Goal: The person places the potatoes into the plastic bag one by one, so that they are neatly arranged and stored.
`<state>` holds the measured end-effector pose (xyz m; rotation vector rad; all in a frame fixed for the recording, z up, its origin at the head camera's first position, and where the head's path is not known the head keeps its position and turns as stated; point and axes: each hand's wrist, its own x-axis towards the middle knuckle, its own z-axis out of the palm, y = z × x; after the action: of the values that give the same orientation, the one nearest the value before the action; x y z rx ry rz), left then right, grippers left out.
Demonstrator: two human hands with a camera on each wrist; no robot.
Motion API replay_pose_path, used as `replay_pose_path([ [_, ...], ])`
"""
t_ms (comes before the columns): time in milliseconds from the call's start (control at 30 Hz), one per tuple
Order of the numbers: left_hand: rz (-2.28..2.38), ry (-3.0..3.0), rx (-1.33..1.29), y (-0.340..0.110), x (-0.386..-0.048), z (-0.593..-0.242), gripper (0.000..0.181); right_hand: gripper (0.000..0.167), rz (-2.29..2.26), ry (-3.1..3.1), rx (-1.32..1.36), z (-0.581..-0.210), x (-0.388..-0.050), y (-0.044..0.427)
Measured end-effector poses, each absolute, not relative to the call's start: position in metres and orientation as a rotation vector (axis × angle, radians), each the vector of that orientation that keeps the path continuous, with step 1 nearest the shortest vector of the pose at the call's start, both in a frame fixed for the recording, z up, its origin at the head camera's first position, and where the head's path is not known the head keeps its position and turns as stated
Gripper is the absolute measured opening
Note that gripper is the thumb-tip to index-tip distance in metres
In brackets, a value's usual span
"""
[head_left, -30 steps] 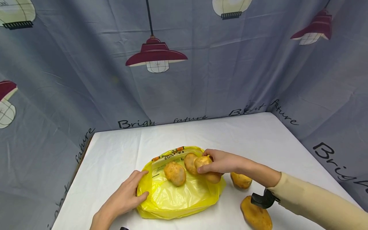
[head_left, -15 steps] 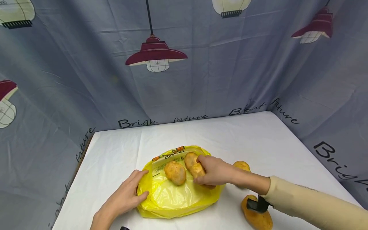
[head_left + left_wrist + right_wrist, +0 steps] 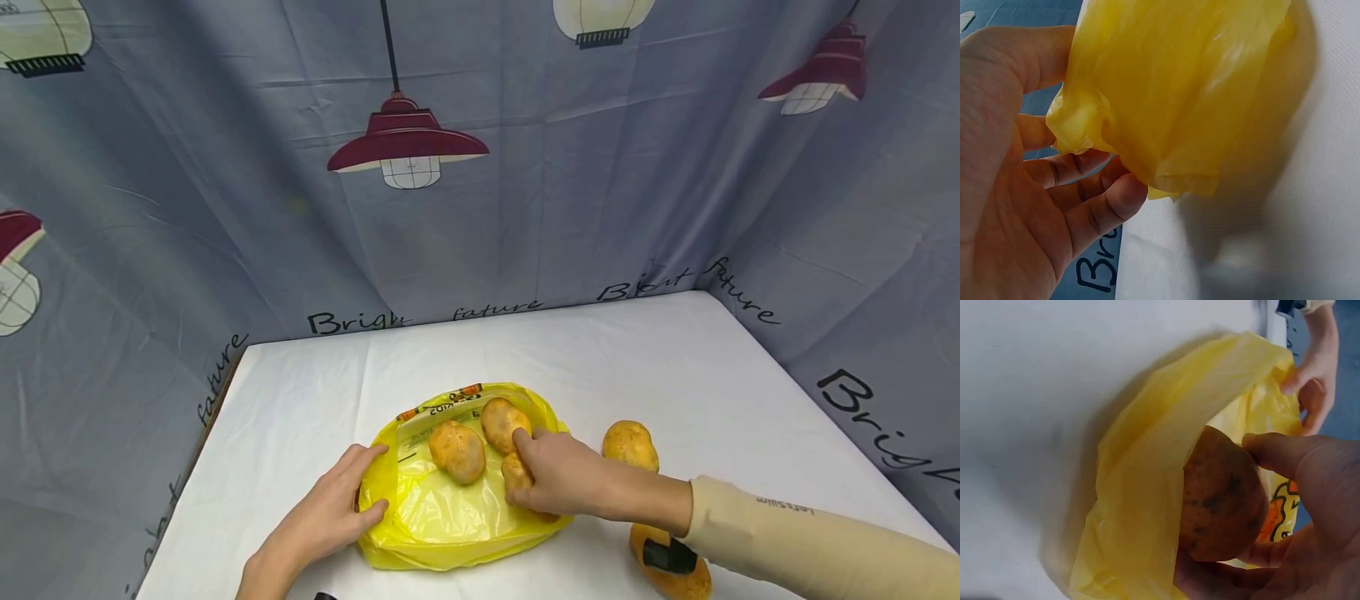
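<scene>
A yellow plastic bag (image 3: 450, 554) lies with its mouth spread wide on the white table. My left hand (image 3: 318, 512) holds the bag's left rim, thumb on one side and fingers on the other; the left wrist view shows the film (image 3: 1172, 81) between them. At the bag's right side, my right hand (image 3: 566, 475) grips a potato (image 3: 517, 472) inside the mouth. Dark specks mark this potato (image 3: 1225, 500) in the right wrist view, while the hand hides part of it. Two more potatoes lie in the bag, one left of centre (image 3: 457, 452) and one at the back (image 3: 505, 425).
Outside the bag on the right are a potato (image 3: 630, 446) behind my right forearm and a longer one (image 3: 675, 579) nearer me, partly covered by the black wrist camera (image 3: 670, 556). A grey-blue curtain (image 3: 450, 250) with printed lamps hangs behind the white tabletop (image 3: 315, 392).
My right hand has moved down and toward me with the potato, deeper into the bag's right side. The back right loose potato is now less covered. My left hand has stayed put.
</scene>
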<state>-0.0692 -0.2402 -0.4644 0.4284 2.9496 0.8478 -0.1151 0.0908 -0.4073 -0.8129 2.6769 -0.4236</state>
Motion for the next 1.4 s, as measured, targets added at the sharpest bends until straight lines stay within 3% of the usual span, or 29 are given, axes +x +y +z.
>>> replay_pose_path([
  [200, 0.857, 2.95, 0.452, -0.241, -0.069, -0.465, 0.066, 0.047, -0.43, 2.676, -0.855, -0.418, -0.112, 0.091],
  [1400, 0.848, 2.933, 0.427, -0.236, -0.069, -0.465, 0.066, 0.045, -0.377, 2.741, -0.877, -0.428, -0.113, 0.094],
])
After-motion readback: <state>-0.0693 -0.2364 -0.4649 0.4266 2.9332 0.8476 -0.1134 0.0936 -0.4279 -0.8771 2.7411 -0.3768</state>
